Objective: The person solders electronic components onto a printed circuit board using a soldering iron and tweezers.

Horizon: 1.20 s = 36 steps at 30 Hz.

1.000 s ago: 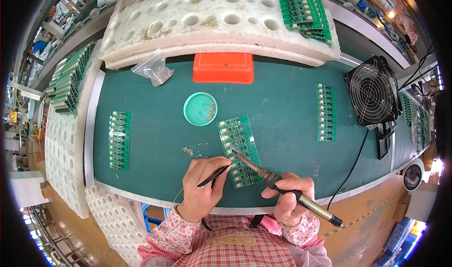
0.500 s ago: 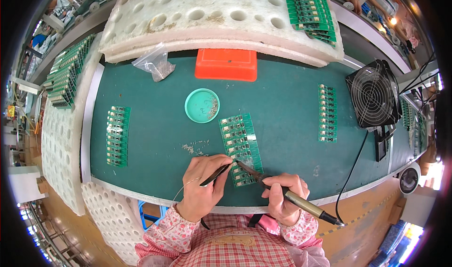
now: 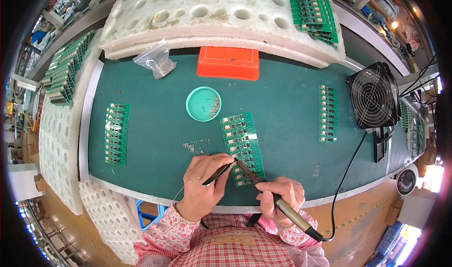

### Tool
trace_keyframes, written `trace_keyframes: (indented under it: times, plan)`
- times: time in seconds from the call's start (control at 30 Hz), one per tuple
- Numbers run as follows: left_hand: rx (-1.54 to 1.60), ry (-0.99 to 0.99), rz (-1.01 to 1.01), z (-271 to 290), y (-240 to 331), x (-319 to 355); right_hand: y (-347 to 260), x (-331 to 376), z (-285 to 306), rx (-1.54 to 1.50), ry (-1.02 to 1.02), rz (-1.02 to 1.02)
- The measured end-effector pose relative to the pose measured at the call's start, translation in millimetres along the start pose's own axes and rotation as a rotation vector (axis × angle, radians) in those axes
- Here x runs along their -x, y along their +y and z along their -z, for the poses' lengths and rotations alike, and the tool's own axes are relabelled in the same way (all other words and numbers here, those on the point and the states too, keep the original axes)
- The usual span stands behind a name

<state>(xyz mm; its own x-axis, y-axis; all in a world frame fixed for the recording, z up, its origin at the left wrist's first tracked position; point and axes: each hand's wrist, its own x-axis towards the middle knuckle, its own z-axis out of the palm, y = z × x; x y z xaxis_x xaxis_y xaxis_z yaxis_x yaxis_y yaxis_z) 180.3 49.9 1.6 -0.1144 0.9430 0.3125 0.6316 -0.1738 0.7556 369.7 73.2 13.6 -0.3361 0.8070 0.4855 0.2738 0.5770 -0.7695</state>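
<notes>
My left hand [image 3: 201, 184] is closed on a pair of black tweezers [image 3: 218, 173], whose tips reach the lower left part of a green circuit board panel [image 3: 243, 140]. A thin wire [image 3: 184, 188] curves out beside that hand toward the wrist. In my right hand [image 3: 284, 197] is a soldering iron [image 3: 294, 215] with a gold-coloured handle, fingers wrapped round it. The iron's dark tip points up and left, close to the tweezer tips over the panel. Exactly what the tips touch is too small to make out. Tiny loose parts [image 3: 192, 147] lie left of the panel.
A round turquoise dish [image 3: 189, 111] holds small parts. Behind it are a red plastic box [image 3: 228, 63] and a clear bag [image 3: 157, 62]. Other board panels lie left [image 3: 117, 134] and right [image 3: 328, 114]. A black fan [image 3: 373, 97] stands far right. White foam blocks [image 3: 216, 36] border the table.
My right hand has shifted slightly left and down, and the iron's handle now slopes more steeply. The tweezers stay nearly in place on the panel. The whole view has shifted a little.
</notes>
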Motion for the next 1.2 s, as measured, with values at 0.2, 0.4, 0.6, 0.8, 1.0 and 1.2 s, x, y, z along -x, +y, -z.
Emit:
trace_keyframes:
  times: [0.2,0.4,0.6,0.8,1.0,1.2]
  plan:
    - [-0.01,-0.019,-0.04,1,-4,1,0,2,3,0.042,0.011,0.041]
    - [-0.014,-0.016,-0.042,0,-3,1,3,13,13,0.184,0.058,0.009]
    - [-0.028,0.012,-0.003,5,-2,3,3,7,-3,0.382,-0.126,-0.036]
    - [-0.117,0.104,0.07,31,-12,1,1,-5,-13,0.454,-0.137,-0.106]
    - [-0.195,0.115,0.037,37,-20,1,9,-4,-15,0.43,-0.084,-0.104]
    - [-0.181,0.077,0.026,34,-20,-1,11,-2,-15,0.406,-0.062,-0.125]
